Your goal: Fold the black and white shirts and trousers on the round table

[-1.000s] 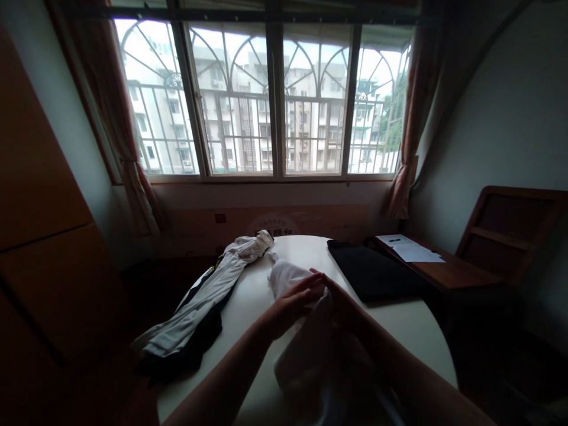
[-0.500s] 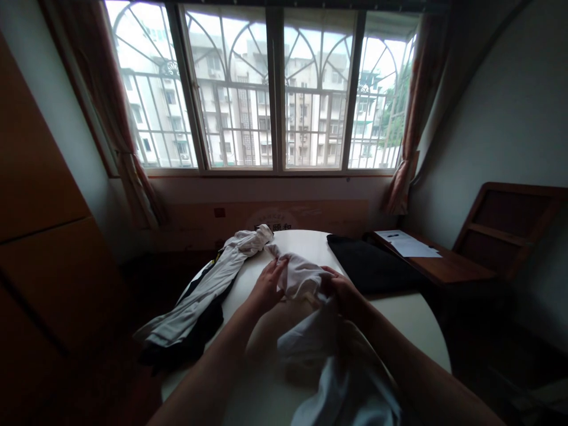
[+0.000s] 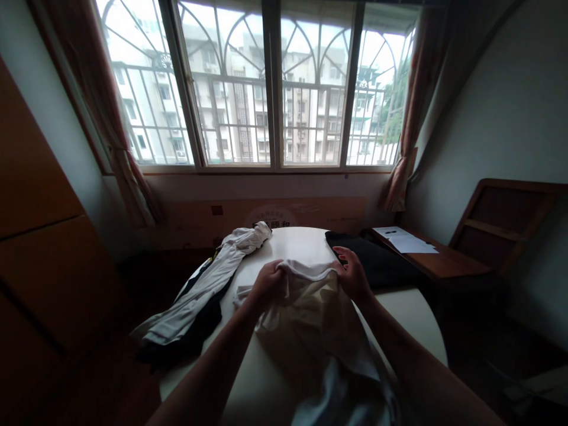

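Observation:
A pale, light-coloured garment (image 3: pixel 306 313) hangs down from both of my hands over the white round table (image 3: pixel 421 319). My left hand (image 3: pixel 268 283) is closed on one end of its upper edge. At the other end, my right hand (image 3: pixel 351 273) pinches the same edge between thumb and fingers, with its index finger raised. Between the hands the edge sags slightly. Folds of the cloth spread toward me, and its lower part is dim and blurred. I cannot tell what kind of garment it is.
Grey and dark clothes (image 3: pixel 199 290) lie heaped along the table's left side. A folded black cloth (image 3: pixel 373 260) rests at the right rear. Beyond it, papers (image 3: pixel 408 241) lie on a wooden chair seat (image 3: pixel 457 263). A barred window (image 3: pixel 273 89) and curtains stand behind.
The bunched garment has been opened out, and its edge is now stretched between my hands. My right hand has moved slightly right and up; my left hand has closed on the cloth.

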Action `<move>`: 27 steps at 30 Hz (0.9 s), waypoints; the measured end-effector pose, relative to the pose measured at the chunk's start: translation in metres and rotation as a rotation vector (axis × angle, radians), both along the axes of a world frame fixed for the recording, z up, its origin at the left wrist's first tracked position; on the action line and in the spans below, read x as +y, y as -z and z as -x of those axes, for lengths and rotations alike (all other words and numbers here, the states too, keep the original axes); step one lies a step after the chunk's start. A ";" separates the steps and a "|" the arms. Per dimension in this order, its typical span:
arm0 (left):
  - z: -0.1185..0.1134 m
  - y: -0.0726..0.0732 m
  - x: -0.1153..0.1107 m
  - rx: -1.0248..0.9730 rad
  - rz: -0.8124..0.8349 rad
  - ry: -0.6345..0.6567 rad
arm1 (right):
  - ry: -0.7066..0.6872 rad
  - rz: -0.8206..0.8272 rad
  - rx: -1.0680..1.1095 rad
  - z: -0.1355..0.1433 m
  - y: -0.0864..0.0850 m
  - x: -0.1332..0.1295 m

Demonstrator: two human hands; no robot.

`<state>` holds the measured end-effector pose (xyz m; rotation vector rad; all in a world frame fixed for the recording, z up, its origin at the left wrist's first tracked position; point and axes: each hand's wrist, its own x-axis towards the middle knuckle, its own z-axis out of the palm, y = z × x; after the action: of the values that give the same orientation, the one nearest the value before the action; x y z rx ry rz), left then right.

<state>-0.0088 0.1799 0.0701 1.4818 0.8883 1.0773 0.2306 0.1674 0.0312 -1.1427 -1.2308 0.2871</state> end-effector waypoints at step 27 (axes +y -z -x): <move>0.039 -0.006 0.023 0.721 -0.421 -0.441 | 0.225 -0.172 0.000 -0.035 -0.011 -0.003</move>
<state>-0.0482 0.2026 0.0763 2.1532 1.6195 1.0909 0.2659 0.1645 0.0426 -1.1191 -1.0923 0.0112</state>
